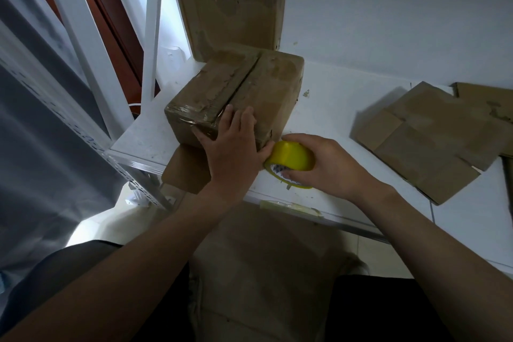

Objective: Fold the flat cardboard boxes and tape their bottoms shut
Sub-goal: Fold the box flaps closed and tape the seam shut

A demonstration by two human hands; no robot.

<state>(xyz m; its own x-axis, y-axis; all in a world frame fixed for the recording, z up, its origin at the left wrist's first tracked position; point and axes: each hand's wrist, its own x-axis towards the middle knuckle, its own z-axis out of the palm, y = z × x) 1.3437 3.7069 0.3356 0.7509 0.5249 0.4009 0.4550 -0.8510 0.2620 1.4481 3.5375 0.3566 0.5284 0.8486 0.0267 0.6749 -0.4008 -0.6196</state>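
The folded box stood on the white surface, under and beyond the left grip. This grip lay flat on the box's near edge with straight fingers and held nothing. The cardboard was brown, matt and worn, with shiny remains of old tape. It was probably light and fairly stiff, but the flaps could sink at the middle seam, so pressing near the edges seemed safer. Just to the right, the right grip was curled around the yellow tape roll, smooth and round. Further right lay the flat boxes.
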